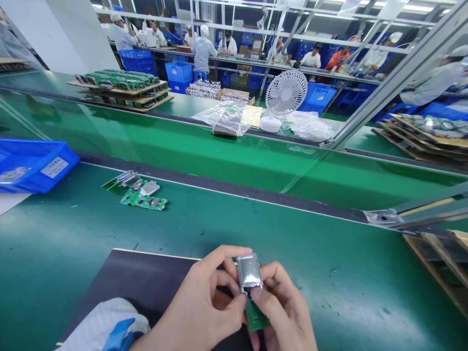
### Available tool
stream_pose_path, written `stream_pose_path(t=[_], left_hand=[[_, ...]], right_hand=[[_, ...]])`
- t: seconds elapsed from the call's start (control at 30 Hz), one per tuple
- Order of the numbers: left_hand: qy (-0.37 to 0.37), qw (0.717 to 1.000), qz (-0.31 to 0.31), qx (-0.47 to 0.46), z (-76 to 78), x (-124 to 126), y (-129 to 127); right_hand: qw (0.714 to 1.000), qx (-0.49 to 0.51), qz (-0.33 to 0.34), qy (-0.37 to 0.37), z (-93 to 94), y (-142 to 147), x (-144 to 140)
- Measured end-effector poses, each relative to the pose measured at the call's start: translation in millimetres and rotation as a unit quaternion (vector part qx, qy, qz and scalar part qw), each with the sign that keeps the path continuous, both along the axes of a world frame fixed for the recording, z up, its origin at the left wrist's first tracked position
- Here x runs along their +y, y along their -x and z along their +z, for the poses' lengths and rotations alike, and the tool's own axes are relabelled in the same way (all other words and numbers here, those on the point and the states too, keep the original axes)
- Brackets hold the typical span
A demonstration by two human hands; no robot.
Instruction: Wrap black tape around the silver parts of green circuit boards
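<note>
While curled over the black mat (139,278) at the near edge of the green surface (329,273), left hand (204,307) and right hand (281,312) both pinching a small silver battery pack (249,272), fingers closed on it, green circuit board (256,316) beneath. Farther left, loose circuit boards (141,191) and blue bin (32,163). Beyond the belt, white fan (285,95).

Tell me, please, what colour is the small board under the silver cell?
Green; the small board shows best in the head view.
</note>
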State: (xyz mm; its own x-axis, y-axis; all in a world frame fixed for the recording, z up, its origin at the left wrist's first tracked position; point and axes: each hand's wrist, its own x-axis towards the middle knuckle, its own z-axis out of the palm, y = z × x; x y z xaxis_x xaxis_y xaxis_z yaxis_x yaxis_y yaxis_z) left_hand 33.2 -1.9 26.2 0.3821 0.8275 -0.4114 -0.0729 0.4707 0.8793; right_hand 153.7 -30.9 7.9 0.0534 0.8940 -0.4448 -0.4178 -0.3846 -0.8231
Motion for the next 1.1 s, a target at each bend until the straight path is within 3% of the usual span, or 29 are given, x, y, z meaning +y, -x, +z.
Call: stream_pose_path(t=[0.23,0.37,0.53,0.63,0.7,0.8,0.9,1.03,1.1], left_hand=[[-0.020,0.999,-0.017,0.019,2.5,2.2,2.9],[-0.127,0.987,-0.035,0.089,1.3,4.9,8.5],[-0.335,0.911,-0.085,0.224,-2.0,6.2,18.8],[-0.402,0.866,-0.103,0.277,-4.8,7.8,22.3],[-0.426,0.854,-0.095,0.283,-7.0,8.7,21.9],[-0.425,0.865,-0.071,0.255,-9.2,8.4,18.0],[-0.379,0.900,-0.047,0.211,-8.1,7.8,13.5],[-0.198,0.974,-0.045,0.102,-2.7,10.7,11.3],[-0.125,0.989,-0.055,0.051,-0.8,12.5,11.8]], right_hand=[[0.999,0.033,0.010,0.000,3.4,-2.9,0.6],[1.000,0.023,0.020,0.006,6.7,-6.7,1.5],[0.999,-0.043,0.024,0.009,3.8,-10.1,1.0],[0.998,-0.061,0.021,0.003,1.6,-10.0,0.9],[0.997,-0.071,0.029,-0.004,0.6,-8.9,0.8],[0.996,-0.087,0.027,-0.021,-0.6,-6.5,0.6],[0.996,-0.083,0.003,-0.029,-0.6,-4.5,1.1],[1.000,-0.018,-0.026,0.002,3.6,-4.4,3.6],[0.999,0.014,-0.028,0.021,6.6,-5.2,5.0]])
